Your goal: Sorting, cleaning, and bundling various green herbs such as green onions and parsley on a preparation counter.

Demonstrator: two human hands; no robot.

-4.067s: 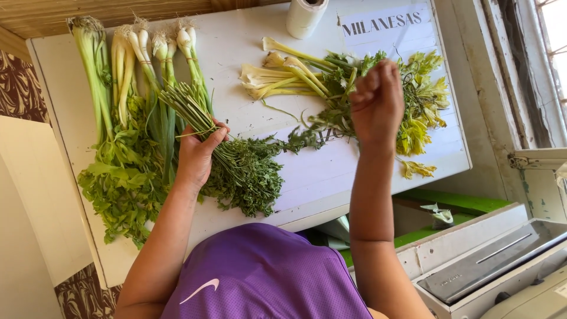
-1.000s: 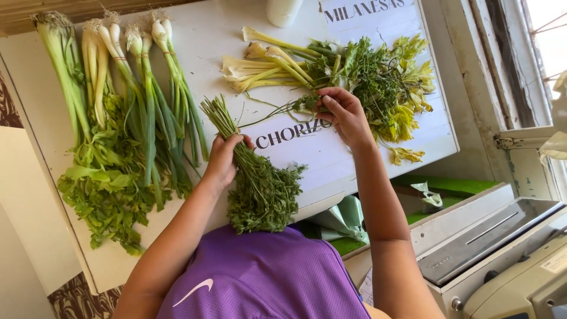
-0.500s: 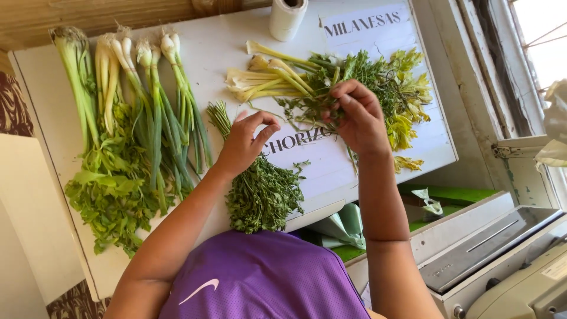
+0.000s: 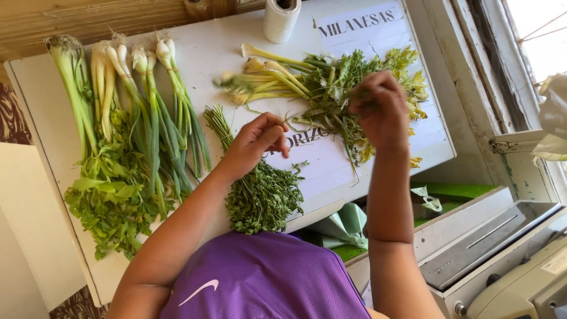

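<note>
1. Left hand [image 4: 254,145]: fingers pinched together on thin green stems [image 4: 301,121] drawn from the loose pile; it hovers above the stalk end of the herb bunch [image 4: 260,189].
2. Right hand [image 4: 381,106]: fingers curled shut around sprigs at the 3 o'clock side of the loose greens pile [image 4: 331,82]; exactly what they clamp is blurred.
3. Risk: the stems stretched between both hands may snap or drag neighbouring sprigs off the pile, since the pile is tangled.
4. Risk: the herb bunch overhangs the desk [image 4: 218,53] at its 6 o'clock edge; a nudge from the left forearm could tip it off.
5. Count: one herb bunch; one loose pile.
6. Count: about five tied bundles of spring onions and leafy stalks [image 4: 127,130] at 9 o'clock; the overlap makes the count uncertain.
7. Count: one white roll [image 4: 280,18] at 12 o'clock; one grey machine [image 4: 508,254] at 4 o'clock.
</note>
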